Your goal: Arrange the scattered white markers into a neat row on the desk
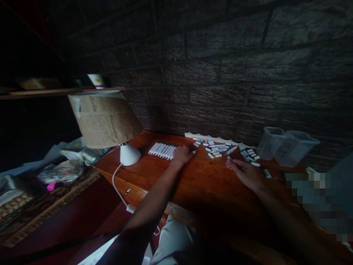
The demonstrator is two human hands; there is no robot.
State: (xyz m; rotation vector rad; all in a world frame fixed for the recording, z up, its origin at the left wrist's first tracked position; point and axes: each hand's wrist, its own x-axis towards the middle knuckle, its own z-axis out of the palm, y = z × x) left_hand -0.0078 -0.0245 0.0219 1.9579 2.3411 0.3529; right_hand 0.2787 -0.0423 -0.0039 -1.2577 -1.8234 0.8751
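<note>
My left hand rests on the wooden desk at the right end of a neat row of white markers. Its fingers are curled, and a short white marker end shows at the thumb tip; the hand hides the rest. Farther right, my right hand is raised a little over the desk, pinching a small white piece that looks like a marker cap. Behind it, loose markers lie scattered, with a further cluster of short white pieces with coloured ends beside them.
A lamp with a brown paper shade and white base stands left on the desk, its cord hanging over the edge. Clear plastic containers stand at the right. A scalloped white strip lies along the brick wall.
</note>
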